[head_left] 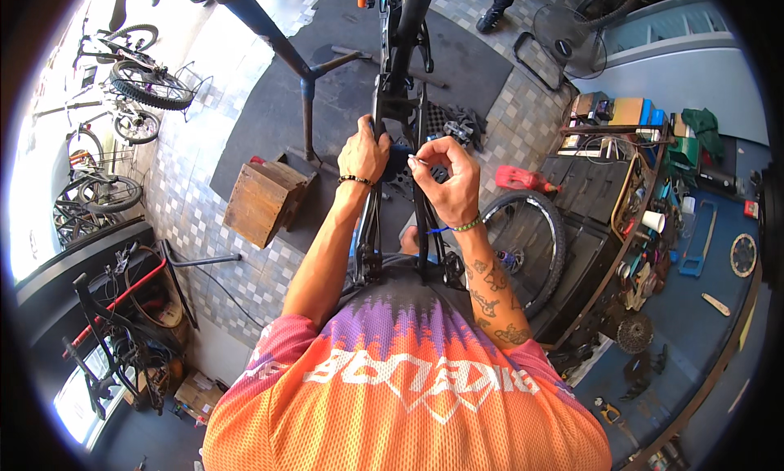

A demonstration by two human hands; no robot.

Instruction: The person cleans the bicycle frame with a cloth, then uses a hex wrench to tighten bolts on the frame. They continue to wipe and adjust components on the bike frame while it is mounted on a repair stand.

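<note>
A dark bicycle frame (395, 83) without its rear wheel stands upright in front of me, its two rear arms running back toward my body. My left hand (364, 152) is closed over the left side of the frame, fingers curled around its far side. Just right of the frame is my right hand (448, 179), thumb and forefinger pinched together. A small pale spot shows at the fingertips, too small to name. Behind the hands, a dark crank area (400, 161) is partly hidden. A pedal (459, 131) shows beyond my right hand.
A blue stand (307, 87) rises at the left, near a wooden box (261, 202). On the right, a loose wheel (549, 242) leans by black drawers (572, 189) below a red bottle (527, 179). A tool-covered blue bench (694, 324) runs along the right; parked bikes (147, 83) stand far left.
</note>
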